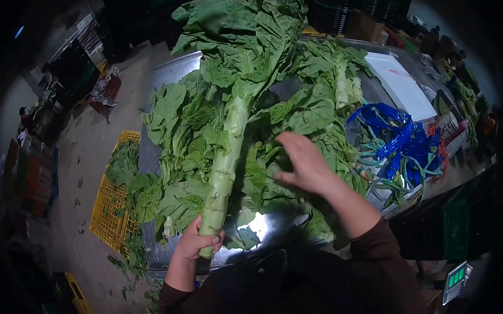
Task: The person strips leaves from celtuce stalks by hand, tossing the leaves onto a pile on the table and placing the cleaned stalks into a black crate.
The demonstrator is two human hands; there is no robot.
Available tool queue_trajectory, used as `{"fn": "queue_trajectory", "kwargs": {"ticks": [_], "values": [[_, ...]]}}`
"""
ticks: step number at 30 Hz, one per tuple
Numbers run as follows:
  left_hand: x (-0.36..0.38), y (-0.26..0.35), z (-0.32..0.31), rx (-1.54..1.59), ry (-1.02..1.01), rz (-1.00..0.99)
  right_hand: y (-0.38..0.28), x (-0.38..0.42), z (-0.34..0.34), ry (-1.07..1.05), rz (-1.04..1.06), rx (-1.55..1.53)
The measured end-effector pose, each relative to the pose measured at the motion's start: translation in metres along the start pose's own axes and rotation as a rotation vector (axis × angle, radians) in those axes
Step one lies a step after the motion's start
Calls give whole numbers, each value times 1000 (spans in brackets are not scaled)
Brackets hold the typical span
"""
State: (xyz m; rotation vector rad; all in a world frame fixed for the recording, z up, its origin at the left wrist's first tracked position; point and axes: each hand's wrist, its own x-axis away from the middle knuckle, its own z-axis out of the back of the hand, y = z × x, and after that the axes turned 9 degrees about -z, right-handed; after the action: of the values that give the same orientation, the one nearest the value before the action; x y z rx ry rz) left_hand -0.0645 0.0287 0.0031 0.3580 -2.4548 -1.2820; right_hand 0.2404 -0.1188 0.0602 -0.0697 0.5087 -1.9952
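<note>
My left hand (198, 240) is wrapped round the lower end of a long celtuce (223, 170). Its thick pale-green stem slants up and away from me, topped by a large crown of dark leaves (247, 43). To the right of the stem, my right hand (307, 163) is held over loose leaves, thumb and fingers apart, holding nothing. Stripped leaves (186, 126) are heaped on the metal table (171, 245) beneath and beside the stem. More celtuce stems (346, 90) with leaves lie at the table's far right.
Blue plastic strapping (395, 138) and cords lie tangled at the right, near a white board (401, 85). A yellow plastic crate (106, 209) with leaves stands left of the table. A scale display (457, 277) glows at lower right. Leaf scraps litter the floor (88, 162).
</note>
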Motion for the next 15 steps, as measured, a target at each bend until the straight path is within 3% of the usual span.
{"fn": "queue_trajectory", "kwargs": {"ticks": [1, 5, 7, 10, 14, 15], "values": [[1, 0, 0, -18, 6, 11, -3, -7, 6, 286, 5, 65], [7, -3, -3, -51, -2, 48, -7, -49, 4, 533, 19, 158], [10, -1, -11, -82, -16, 49, -10, -60, -4, 128, -75, 150], [14, 1, -12, -120, 5, 41, -6, -48, -53, 154, -37, -87], [13, -8, -9, -139, 20, 46, -35, 11, -79, -592, 239, 79], [11, -6, -11, -151, 48, 47, -29, 20, -78, -591, 234, 70]]}}
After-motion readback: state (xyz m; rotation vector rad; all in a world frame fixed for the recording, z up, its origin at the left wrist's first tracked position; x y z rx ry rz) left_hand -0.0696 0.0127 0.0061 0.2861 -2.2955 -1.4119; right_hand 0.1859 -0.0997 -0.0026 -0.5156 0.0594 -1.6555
